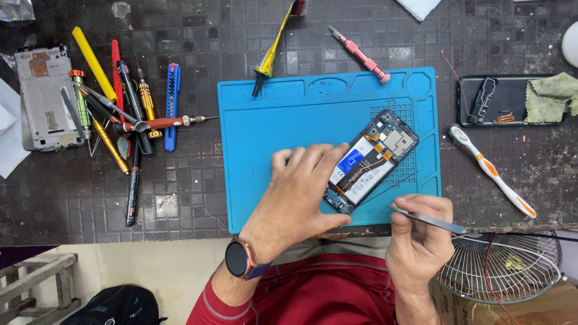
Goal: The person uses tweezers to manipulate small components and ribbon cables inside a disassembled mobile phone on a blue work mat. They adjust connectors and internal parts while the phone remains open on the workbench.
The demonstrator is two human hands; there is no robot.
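Phone with back cover off, white battery and boards exposed (370,161), lies angled on the blue silicone repair mat (265,150). Left hand (301,186) presses it flat to steady it. Right hand (421,232) pinches thin metal tweezers (428,220) just off the mat's near edge; screwdrivers (120,114) sit well left on the worktop (180,198).

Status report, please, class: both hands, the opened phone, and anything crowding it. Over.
Left hand flat on opened phone, pinning it to blue mat. Right hand grips metal tweezers, off the phone. Thin black wire lies beside phone.
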